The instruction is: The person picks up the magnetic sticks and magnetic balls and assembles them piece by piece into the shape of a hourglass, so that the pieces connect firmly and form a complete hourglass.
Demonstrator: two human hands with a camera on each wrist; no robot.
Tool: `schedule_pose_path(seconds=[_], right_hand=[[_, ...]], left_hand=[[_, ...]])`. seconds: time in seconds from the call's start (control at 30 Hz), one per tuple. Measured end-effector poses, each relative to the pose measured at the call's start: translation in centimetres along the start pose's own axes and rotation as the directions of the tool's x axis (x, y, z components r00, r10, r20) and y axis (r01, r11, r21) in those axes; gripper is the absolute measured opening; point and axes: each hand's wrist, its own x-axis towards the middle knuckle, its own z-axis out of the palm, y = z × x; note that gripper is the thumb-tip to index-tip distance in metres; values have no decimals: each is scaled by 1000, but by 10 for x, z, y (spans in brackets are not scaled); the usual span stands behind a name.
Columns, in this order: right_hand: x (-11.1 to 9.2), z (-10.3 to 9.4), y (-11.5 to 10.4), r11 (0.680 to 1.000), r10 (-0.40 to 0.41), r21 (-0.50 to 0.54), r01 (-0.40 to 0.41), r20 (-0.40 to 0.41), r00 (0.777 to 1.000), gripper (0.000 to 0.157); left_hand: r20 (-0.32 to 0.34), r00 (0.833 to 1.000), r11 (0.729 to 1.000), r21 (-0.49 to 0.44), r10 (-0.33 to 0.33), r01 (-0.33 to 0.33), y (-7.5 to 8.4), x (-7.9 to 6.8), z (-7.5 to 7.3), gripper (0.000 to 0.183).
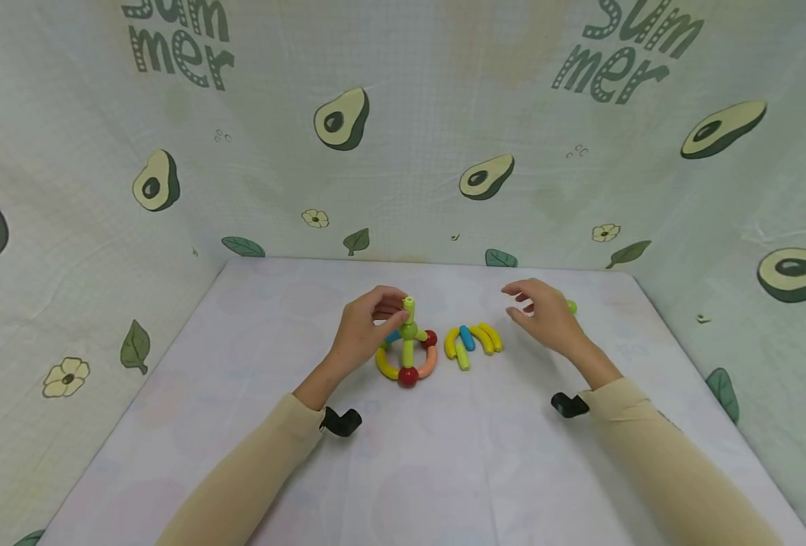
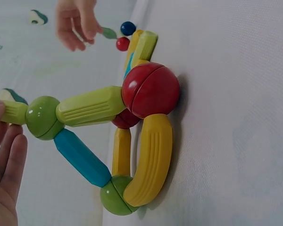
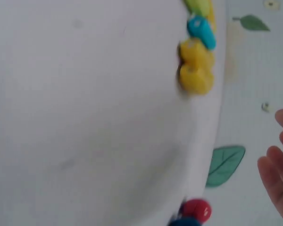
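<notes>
My left hand (image 1: 367, 324) pinches the upright green rod (image 1: 409, 306) on top of a structure of rods and balls. That rod meets a green ball (image 2: 42, 117), from which a green rod (image 2: 90, 106) and a blue rod (image 2: 82, 157) slope down. The base has red balls (image 2: 151, 90), a green ball (image 2: 117, 195), curved yellow rods (image 2: 151, 160) and an orange curved rod (image 1: 428, 362). My right hand (image 1: 546, 317) hovers over the table to the right, fingers loosely bent with nothing between them.
Between the structure and my right hand lie loose curved yellow rods (image 1: 482, 340), a blue rod (image 1: 467, 338) and a green rod (image 1: 462, 356). Beyond my right hand is a green ball (image 1: 572, 306); a red ball (image 3: 197, 210) and dark blue ball (image 3: 185, 221) lie near it. Printed cloth walls surround the table.
</notes>
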Motion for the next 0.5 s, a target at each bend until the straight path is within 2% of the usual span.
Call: schedule_pose_path(seconds=[0.1, 0.23, 0.5], right_hand=[[-9, -13, 28, 994, 82, -78, -79, 36, 996, 39], [-17, -24, 54, 981, 161, -124, -150, 85, 983, 38], [-26, -27, 78, 963, 230, -170, -207, 126, 965, 41]], left_hand=[[3, 1000, 1000, 3, 2, -2, 0, 0, -1, 28], [9, 1000, 1000, 8, 12, -12, -1, -1, -1, 28], [17, 999, 999, 3, 34, -34, -1, -2, -2, 29]])
